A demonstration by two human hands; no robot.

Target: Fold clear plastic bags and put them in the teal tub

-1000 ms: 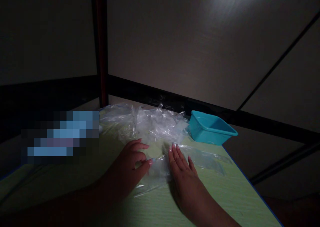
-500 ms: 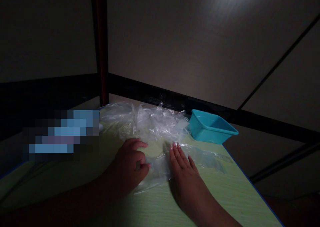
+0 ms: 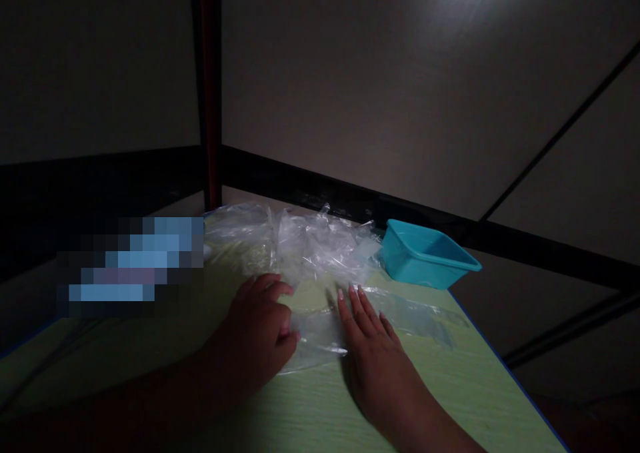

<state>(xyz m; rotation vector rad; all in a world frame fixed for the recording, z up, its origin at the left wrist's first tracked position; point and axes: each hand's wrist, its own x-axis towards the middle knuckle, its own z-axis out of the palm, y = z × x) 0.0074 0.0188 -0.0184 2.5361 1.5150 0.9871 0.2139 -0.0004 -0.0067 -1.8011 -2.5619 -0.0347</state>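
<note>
A clear plastic bag [image 3: 320,336] lies flattened across the table, running from my left hand to the right. My left hand [image 3: 260,326] is at the bag's left end, its thumb and curled index finger closed on the edge while the other fingers reach forward. Laid flat with outstretched fingers, my right hand [image 3: 377,353] presses the middle of the bag; nothing is gripped in it. Beyond both hands sits a crumpled heap of clear plastic bags [image 3: 325,243].
A turquoise plastic basin [image 3: 425,266] stands at the table's back right, beside the heap. To the left is a blurred-out bluish object [image 3: 140,260]. The green wood-grained table [image 3: 450,400] has a blue edge; dark wall panels rise behind it.
The bag's near edge at my left hand has shifted slightly up and right, and my left fingers have curled a little. My right hand remains flat. The camera view has shifted slightly.
</note>
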